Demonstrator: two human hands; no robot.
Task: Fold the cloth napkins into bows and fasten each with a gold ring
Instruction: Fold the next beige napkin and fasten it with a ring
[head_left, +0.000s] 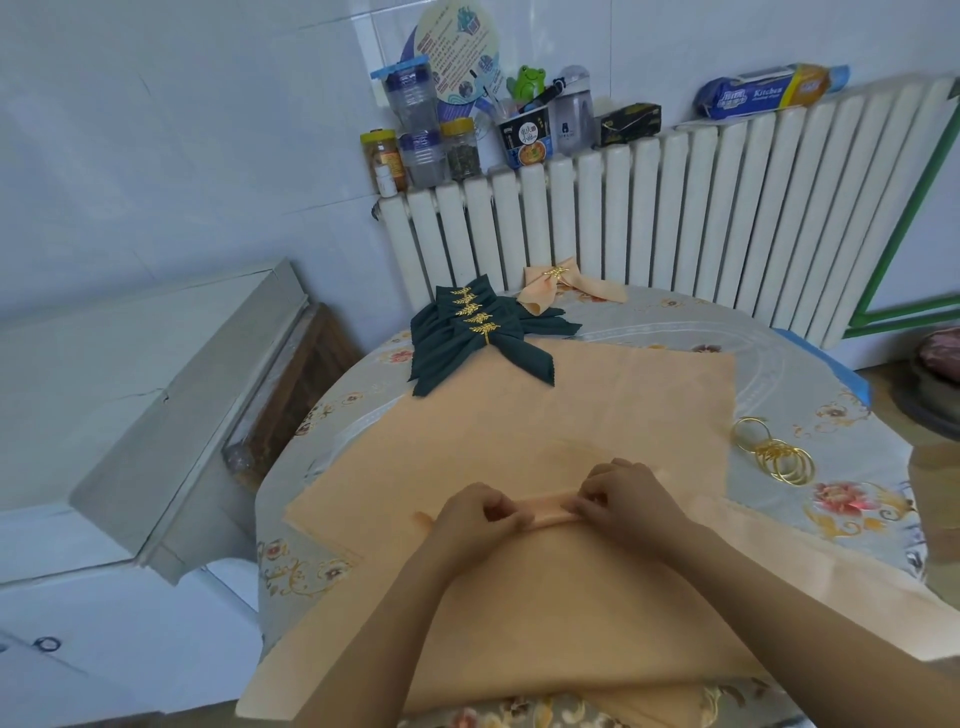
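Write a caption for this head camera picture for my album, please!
Both hands, left and right, pinch a fold in a peach napkin near gold rings.

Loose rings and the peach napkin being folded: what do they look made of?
Loose rings: thin, shiny gold-coloured hoops, likely metal or plated; bright glints along the rims.
Peach napkin: soft matte woven cloth, fibre unclear; it bunches into a fold where the left hand and right hand pinch it.
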